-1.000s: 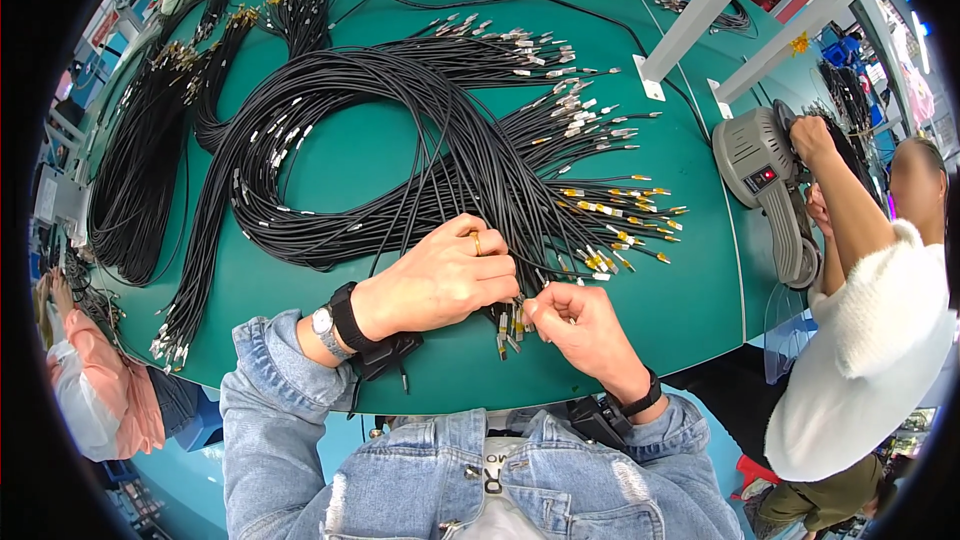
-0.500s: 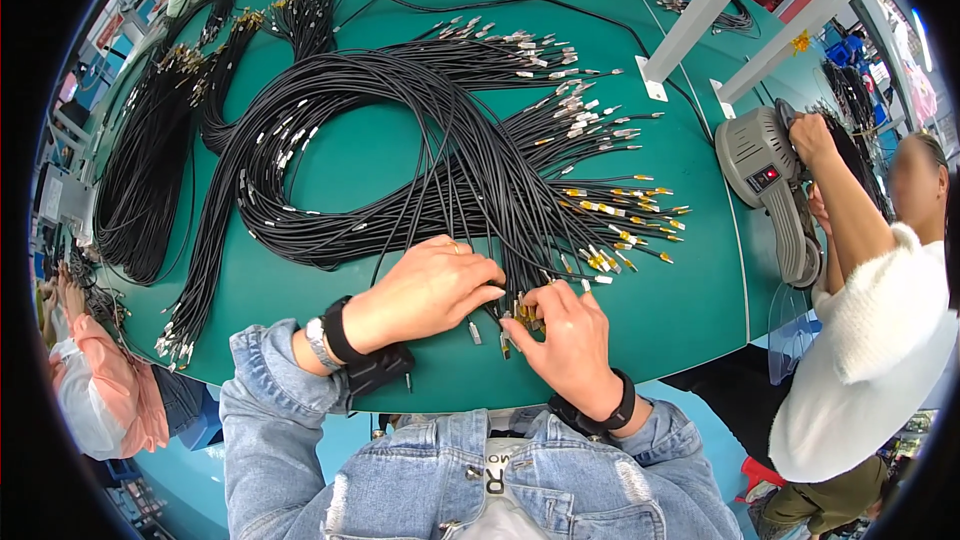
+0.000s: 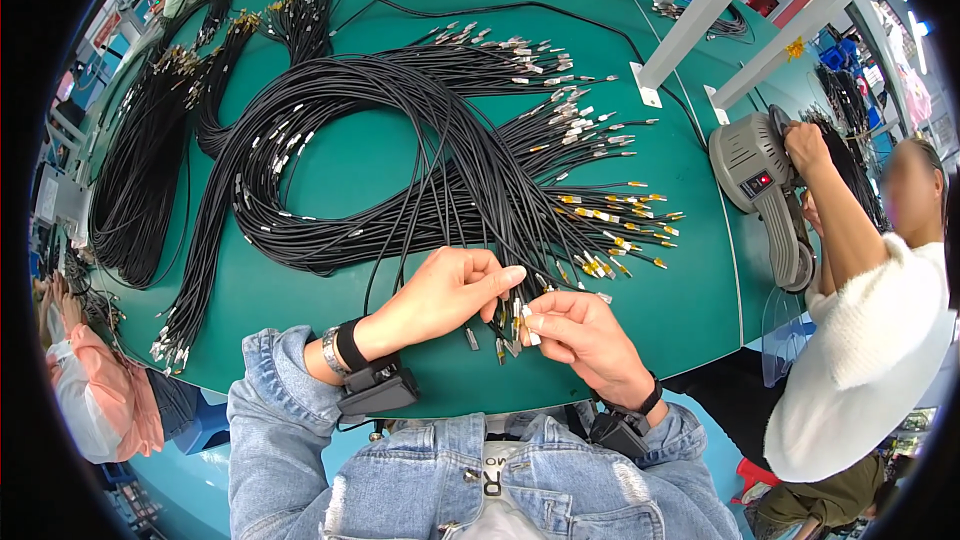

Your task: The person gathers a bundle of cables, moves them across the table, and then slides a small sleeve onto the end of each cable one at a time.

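A large looped bundle of black cables (image 3: 262, 100) lies on the green table, its ends fanned out to the right with metal connectors and white and yellow tags (image 3: 598, 208). Some of its ends hang toward me, between my hands. My left hand (image 3: 452, 292) is closed in a pinch over these cables; its fingertips cover much of what they grip, which looks like a cable. Thumb and forefinger of my right hand (image 3: 588, 340) are pinched on a cable end with a white tag (image 3: 532, 330). Loose connectors (image 3: 472, 339) lie just below my left fingers.
More black cable bundles (image 3: 140, 190) lie at the left. Grey metal posts (image 3: 690, 25) rise from the table at the right. Beyond them a co-worker's hand (image 3: 806, 148) rests on a grey machine (image 3: 745, 165). A thick black cord (image 3: 530, 4) crosses the far side.
My right hand has shifted slightly right and down and now pinches a white-tagged cable end. My left hand has moved right and its thumb has come over the cables.
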### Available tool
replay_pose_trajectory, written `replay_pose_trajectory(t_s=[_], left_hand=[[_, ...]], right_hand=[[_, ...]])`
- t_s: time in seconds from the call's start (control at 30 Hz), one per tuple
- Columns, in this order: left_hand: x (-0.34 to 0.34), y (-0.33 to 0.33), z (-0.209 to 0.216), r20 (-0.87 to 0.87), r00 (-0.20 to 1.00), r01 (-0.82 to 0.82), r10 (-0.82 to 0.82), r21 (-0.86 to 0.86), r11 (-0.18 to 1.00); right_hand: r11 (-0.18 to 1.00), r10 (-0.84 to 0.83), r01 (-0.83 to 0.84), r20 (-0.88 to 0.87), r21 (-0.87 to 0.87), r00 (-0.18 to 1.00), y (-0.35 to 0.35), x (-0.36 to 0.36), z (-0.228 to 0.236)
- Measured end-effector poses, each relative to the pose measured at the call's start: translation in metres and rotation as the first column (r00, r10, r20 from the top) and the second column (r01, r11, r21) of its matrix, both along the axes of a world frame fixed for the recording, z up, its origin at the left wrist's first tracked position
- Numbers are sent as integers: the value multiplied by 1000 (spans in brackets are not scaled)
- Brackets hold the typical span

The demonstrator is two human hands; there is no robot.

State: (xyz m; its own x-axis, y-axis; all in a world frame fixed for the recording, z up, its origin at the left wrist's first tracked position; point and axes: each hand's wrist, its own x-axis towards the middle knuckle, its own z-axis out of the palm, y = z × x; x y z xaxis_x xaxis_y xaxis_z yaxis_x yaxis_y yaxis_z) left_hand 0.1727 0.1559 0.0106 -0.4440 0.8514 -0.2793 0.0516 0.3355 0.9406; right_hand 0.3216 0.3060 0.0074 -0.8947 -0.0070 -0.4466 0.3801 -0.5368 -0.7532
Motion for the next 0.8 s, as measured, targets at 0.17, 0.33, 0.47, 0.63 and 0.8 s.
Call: replay_pose_trajectory(t_s=[0.17,0.33,0.47,0.63,0.8], left_hand=[[2,-1,-7,276,959,-60,59,-5,998],[0,1,-12,272,961,-53,53,-6,999],[-2,0,-17,301,953,-35,32,3,999],[-6,-1,-23,-18,1000,18,-19,-31,999],[-4,1,-10,227,974,-25,22,11,1000]], right_hand=[[995,29,-29,-1,-93,1000,-6,-4,-5],[993,67,-66,4,-101,998,-9,-8,-7],[996,64,-62,19,-67,998,-12,-10,-10],[999,50,-51,31,18,998,-15,-12,-11],[999,38,-38,-3,25,999,-18,-12,-12]])
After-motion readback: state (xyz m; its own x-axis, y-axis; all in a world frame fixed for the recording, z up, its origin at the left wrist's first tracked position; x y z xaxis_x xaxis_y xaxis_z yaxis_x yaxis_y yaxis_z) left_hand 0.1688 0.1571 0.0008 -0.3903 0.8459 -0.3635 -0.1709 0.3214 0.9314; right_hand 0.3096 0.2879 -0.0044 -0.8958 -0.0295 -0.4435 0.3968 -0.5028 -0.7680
